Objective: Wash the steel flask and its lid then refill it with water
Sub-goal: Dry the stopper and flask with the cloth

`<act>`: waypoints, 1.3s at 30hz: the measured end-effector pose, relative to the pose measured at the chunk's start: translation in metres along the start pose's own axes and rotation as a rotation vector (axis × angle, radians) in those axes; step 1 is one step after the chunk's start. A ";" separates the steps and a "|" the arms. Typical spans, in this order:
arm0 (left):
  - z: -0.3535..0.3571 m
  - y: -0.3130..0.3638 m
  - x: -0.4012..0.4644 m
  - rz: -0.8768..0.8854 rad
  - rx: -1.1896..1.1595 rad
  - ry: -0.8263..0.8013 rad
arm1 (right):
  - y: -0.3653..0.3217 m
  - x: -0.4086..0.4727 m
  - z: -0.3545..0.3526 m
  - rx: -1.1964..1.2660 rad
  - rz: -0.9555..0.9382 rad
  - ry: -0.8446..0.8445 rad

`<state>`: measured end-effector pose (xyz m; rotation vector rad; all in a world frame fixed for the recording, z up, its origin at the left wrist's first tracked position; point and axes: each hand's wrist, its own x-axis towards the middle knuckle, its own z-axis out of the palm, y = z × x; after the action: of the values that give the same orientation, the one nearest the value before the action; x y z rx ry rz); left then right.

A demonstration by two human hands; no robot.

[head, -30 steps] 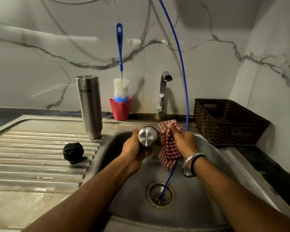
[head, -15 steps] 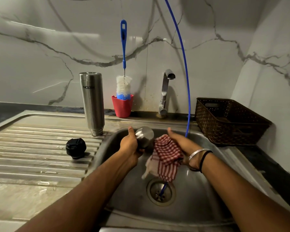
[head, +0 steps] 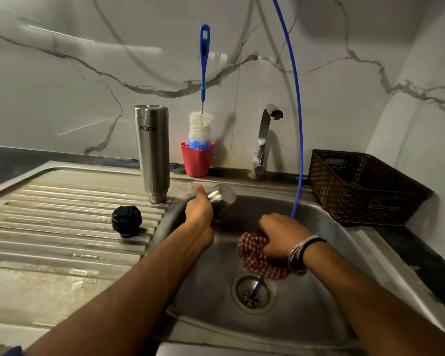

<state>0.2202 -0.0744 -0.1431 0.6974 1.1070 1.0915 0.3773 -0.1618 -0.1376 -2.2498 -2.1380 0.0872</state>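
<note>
your left hand [head: 199,210] holds the steel cup lid [head: 222,200], tipped up toward the tap [head: 263,140]. your right hand [head: 280,233] squeezes the checked cloth [head: 257,258]. the flask [head: 153,152] stands upside down by the black cap [head: 126,220].

Brush [head: 202,104]: blue handle, white fluffy end. It stands up in the red cup, far behind the fingers.
Red cup [head: 196,162]: small, against the wall, just past the fingers on the left side.
Blue tube [head: 297,129]: thin and long. It comes down from the top, passes right behind the fingers on the right side, and its tip sits in the drain.
Drain [head: 252,293]: round, with holes, at the sink bottom, below the fingers.
Brown basket [head: 365,187]: full of little holes, on the counter, well off to the right of the fingers.
Wall [head: 75,80]: white with grey lines.
</note>
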 end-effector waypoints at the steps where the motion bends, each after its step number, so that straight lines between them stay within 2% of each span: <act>1: -0.001 0.000 0.002 0.012 0.007 0.011 | -0.001 0.001 0.001 0.021 0.018 0.034; 4: -0.002 0.000 0.003 0.027 0.018 0.015 | 0.009 0.007 -0.004 0.386 0.104 0.082; 8: -0.001 -0.002 0.001 0.039 0.067 -0.009 | 0.017 0.011 0.002 0.400 0.194 0.124; 12: 0.001 -0.002 -0.006 0.062 0.149 -0.024 | 0.017 0.019 0.006 0.892 0.436 0.179; 14: 0.001 -0.002 -0.012 0.122 0.178 -0.065 | 0.020 0.022 0.004 1.000 0.529 0.210; 15: 0.001 -0.002 -0.017 0.167 0.201 -0.103 | 0.021 0.023 0.005 0.963 0.542 0.230; 19: 0.007 -0.014 -0.029 0.352 0.346 -0.266 | 0.021 0.022 0.008 0.602 0.513 0.264; 21: 0.012 -0.025 -0.028 0.430 0.483 -0.276 | 0.019 0.021 0.007 0.678 0.494 0.234; 23: 0.014 -0.035 -0.023 0.497 0.646 -0.189 | 0.011 0.016 0.000 0.869 0.440 0.242; 26: 0.011 -0.038 -0.020 0.520 0.680 -0.113 | -0.010 0.006 -0.003 1.012 0.289 0.430; 28: 0.009 -0.037 -0.018 0.491 0.615 -0.113 | -0.025 0.002 0.001 0.960 0.155 0.589; 29: 0.008 -0.034 -0.016 0.442 0.507 -0.115 | -0.030 0.002 0.004 0.919 0.079 0.630; 32: 0.010 -0.022 -0.016 0.188 0.141 -0.101 | -0.038 0.007 0.015 0.869 -0.089 0.705; 34: 0.014 -0.016 -0.014 0.103 0.037 -0.130 | -0.042 0.013 0.018 0.786 -0.131 0.750; 36: 0.017 -0.013 -0.015 0.099 0.009 -0.165 | -0.047 0.016 0.020 0.665 -0.122 0.805; 39: 0.020 -0.011 -0.016 0.199 0.029 -0.226 | -0.052 0.016 0.016 0.892 -0.139 0.761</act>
<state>0.2418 -0.0916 -0.1407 0.9456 0.8743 1.1346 0.3253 -0.1435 -0.1506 -1.3128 -1.4112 0.1210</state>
